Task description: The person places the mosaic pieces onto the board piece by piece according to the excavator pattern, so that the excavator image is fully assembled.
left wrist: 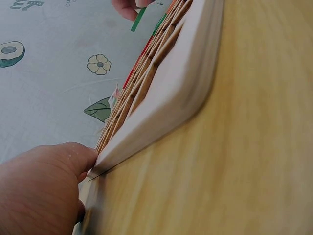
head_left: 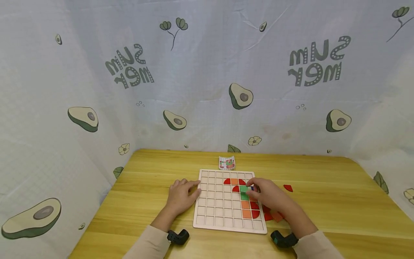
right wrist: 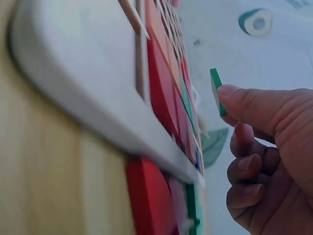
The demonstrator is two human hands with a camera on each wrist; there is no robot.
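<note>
My right hand (head_left: 266, 194) is over the right side of a pale wooden grid board (head_left: 210, 203), pinching a small green tile (right wrist: 215, 85) between thumb and index finger. In the right wrist view the tile is held on edge, apart from the board. At the board's left edge, my left hand (head_left: 182, 196) touches the rim with thumb and index finger, the other fingers loosely bent. Orange tiles (head_left: 246, 213), rounded red tiles (head_left: 227, 181) and a green tile (head_left: 244, 196) lie in the grid's right-hand cells. Part of that side is hidden behind my right hand.
Right of the board, partly under my right forearm, lie loose red and orange tiles (head_left: 276, 216). A single red piece (head_left: 288, 188) sits farther off. Behind the board stands a small printed pattern card (head_left: 226, 163). A patterned curtain (head_left: 207, 72) hangs behind the wooden table (head_left: 155, 165).
</note>
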